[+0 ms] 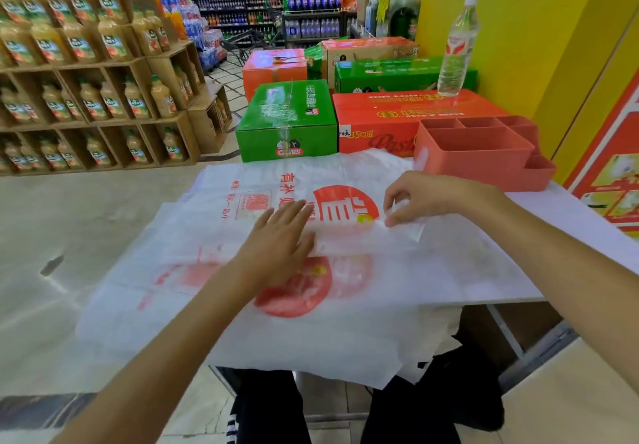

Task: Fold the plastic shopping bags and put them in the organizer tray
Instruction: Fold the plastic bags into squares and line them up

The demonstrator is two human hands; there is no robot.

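Folding in progress on a white counter (570,208). The left hand (276,246), fingers straight, presses flat on a plastic shopping bag (345,305) spread before the organizer tray (480,153); the right hand (422,198), nearer the tray, pinches a narrow folded strip (366,236) of the film. Likely risk: slick, springy plastic may unfold or slide once pressure lifts, and the overhanging near edge could drag the pile off. How many bags lie stacked is unclear; the right fingertips are partly hidden by translucent film, and the tray's compartment floors are out of sight.
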